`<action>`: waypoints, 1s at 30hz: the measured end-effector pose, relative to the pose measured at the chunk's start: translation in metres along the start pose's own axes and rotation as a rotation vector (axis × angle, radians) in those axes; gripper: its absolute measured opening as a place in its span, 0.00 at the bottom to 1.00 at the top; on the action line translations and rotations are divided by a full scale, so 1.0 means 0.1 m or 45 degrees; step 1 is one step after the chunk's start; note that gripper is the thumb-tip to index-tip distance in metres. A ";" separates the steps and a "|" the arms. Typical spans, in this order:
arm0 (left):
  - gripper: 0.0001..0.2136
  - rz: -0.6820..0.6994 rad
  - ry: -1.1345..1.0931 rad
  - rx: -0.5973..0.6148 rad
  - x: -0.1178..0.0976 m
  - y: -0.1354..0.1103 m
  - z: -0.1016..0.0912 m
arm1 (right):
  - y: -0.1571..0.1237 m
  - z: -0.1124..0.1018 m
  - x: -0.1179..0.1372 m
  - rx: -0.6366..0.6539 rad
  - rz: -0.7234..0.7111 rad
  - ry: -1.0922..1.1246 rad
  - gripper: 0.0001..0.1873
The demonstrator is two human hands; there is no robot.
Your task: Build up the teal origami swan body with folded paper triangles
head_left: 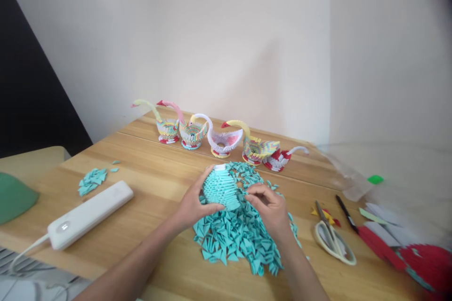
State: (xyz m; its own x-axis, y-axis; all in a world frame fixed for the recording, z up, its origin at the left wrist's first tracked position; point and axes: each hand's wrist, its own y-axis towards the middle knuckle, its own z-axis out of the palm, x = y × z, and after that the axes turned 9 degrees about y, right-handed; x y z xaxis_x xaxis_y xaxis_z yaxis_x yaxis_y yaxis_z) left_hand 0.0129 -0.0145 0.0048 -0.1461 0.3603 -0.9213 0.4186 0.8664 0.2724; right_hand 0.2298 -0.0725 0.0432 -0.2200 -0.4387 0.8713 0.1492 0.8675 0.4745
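Observation:
My left hand is wrapped round the left side of a turquoise folded-paper model, its thumb lying along the lower edge. The model is built of many small interlocked pieces and has a white patch at the top. Just to its right, my right hand pinches a small turquoise paper piece, mostly hidden by the fingertips. Under and around both hands spreads a big heap of turquoise folded paper triangles.
Several finished paper swans stand in a row behind the heap. Scissors, a black pen and a red paper model lie to the right. On the left are a white corded device and a small turquoise pile.

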 end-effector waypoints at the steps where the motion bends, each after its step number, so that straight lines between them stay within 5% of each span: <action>1: 0.46 0.009 0.034 0.008 0.01 0.00 0.00 | 0.00 0.00 0.01 0.014 -0.023 0.000 0.01; 30: 0.43 0.184 0.251 0.032 -0.05 -0.01 -0.03 | 0.01 0.01 0.03 0.050 0.162 0.108 0.05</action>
State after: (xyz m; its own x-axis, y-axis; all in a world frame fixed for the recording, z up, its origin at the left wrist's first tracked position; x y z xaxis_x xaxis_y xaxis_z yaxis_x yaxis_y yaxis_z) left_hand 0.0107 -0.0157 0.0101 -0.2544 0.5424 -0.8007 0.4696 0.7931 0.3880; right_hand 0.2282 -0.0725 0.0462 -0.1191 -0.3417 0.9322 0.1325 0.9250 0.3560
